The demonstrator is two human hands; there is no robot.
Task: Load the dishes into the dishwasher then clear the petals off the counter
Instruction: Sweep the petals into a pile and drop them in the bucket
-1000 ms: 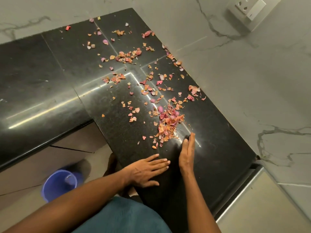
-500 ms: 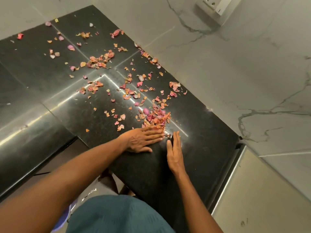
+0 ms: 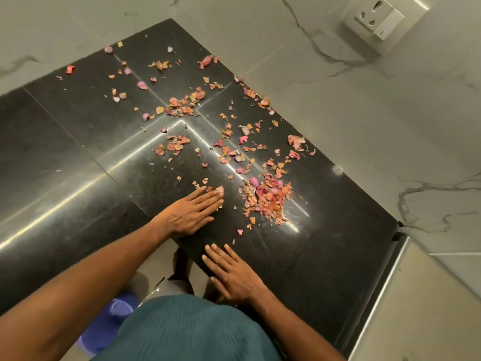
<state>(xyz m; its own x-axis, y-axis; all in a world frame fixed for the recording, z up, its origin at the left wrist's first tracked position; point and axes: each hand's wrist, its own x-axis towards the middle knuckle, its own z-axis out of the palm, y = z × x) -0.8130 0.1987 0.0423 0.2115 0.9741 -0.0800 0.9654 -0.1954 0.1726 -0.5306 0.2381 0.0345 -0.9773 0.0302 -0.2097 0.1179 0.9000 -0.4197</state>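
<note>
Your left hand (image 3: 191, 213) and right hand (image 3: 232, 275) lie flat, fingers together, on the counter (image 3: 325, 256); petals (image 3: 265, 196) heaped beyond your right fingertips; no readable writing.

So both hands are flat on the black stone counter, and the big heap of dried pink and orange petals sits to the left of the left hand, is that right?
Not quite. In the head view the big heap of dried pink and orange petals lies to the right of the left hand, beyond the right hand. Both hands do lie flat on the black stone counter.

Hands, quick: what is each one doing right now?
Left hand: open, flat on the counter, holding nothing.
Right hand: open, flat, holding nothing.
</note>
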